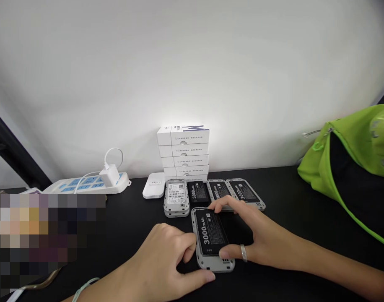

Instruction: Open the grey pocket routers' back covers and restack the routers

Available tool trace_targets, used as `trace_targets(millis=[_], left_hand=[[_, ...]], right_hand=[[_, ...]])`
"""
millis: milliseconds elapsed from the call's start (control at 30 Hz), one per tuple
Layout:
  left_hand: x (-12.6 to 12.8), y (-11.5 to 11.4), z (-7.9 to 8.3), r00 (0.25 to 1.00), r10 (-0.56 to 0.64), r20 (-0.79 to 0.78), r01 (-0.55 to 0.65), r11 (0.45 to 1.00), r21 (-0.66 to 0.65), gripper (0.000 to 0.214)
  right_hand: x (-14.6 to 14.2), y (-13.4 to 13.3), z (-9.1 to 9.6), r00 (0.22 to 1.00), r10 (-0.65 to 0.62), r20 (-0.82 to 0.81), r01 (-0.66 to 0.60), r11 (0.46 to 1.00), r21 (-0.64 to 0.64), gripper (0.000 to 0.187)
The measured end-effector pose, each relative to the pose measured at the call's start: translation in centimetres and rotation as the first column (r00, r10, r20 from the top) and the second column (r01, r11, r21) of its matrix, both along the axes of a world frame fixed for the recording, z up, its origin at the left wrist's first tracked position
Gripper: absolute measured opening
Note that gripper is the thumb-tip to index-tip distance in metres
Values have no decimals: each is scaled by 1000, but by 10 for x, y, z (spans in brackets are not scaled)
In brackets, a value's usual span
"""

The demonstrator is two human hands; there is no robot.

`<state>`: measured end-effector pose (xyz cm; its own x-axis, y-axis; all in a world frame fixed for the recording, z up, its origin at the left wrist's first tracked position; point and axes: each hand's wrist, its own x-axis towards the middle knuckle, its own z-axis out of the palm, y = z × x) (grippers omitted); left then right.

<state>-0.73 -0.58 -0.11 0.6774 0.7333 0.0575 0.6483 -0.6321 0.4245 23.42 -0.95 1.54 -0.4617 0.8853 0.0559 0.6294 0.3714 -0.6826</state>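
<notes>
A grey device casing (211,263) lies on the black table (283,193) in front of me, with a black 3000mAh battery (210,232) seated in its back. My right hand (242,235) grips it from the right, fingers across the top edge and thumb at the lower right. My left hand (160,262) holds its left side, with fingertips on the edge and thumb along the bottom. Behind it stand several similar grey casings (219,189), and a loose black battery (198,193) lies among them.
A stack of white boxes (183,153) stands against the white wall behind the casings, beside a white flat device (153,185). To the left is a white power strip (91,184) with a charger (109,175) plugged in. A green bag (346,167) lies at right; a blurred patch covers the left.
</notes>
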Motion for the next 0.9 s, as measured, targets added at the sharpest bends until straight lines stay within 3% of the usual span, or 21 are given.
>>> trace_targets(millis=[167,700,900], left_hand=[[0,1,-3,1000,4,-6,-4,1000,18,46],[0,3,-3,1000,16,3,-16,1000,10,45],[0,2,-3,1000,17,-1,-17,1000,12,44]], right_hand=[[-2,-1,-4,998,57,35,-59,996,72,51],[-10,2,-7,992,-40,-123,44,999,30,45],[-7,5,-8,994,54,-95,-42,992,122,40]])
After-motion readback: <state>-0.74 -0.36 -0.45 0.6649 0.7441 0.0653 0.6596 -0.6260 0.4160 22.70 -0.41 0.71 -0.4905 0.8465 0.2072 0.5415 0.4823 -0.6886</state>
